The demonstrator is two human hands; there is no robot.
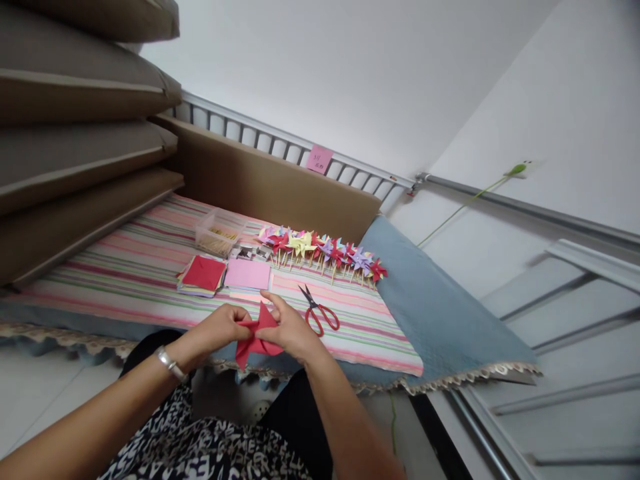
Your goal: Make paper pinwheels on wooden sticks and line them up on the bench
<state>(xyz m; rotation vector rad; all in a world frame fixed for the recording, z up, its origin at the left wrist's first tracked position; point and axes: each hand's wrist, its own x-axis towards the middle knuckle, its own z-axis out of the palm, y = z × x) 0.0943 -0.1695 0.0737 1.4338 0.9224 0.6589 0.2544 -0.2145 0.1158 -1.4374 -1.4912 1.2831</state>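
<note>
A red paper pinwheel [261,338] with pointed folded blades is held between both hands, just over the front edge of the bed. My left hand [227,328], with a silver bracelet at the wrist, pinches its left side. My right hand [291,331] grips it from the right, thumb on the centre and index finger raised away. Whether a pin or stick sits at its middle is hidden. Beyond the hands lie a stack of coloured paper squares [203,275], red on top, and a pink paper stack [248,274]. Scissors with red handles [320,312] lie open to the right.
Several finished pinwheels on sticks [325,251] lie in a row at the back of the striped cloth [125,267]. A clear plastic box [219,232] holds thin sticks. Stacked brown cushions [85,133] rise at left. A brown board [270,180] stands against the railing.
</note>
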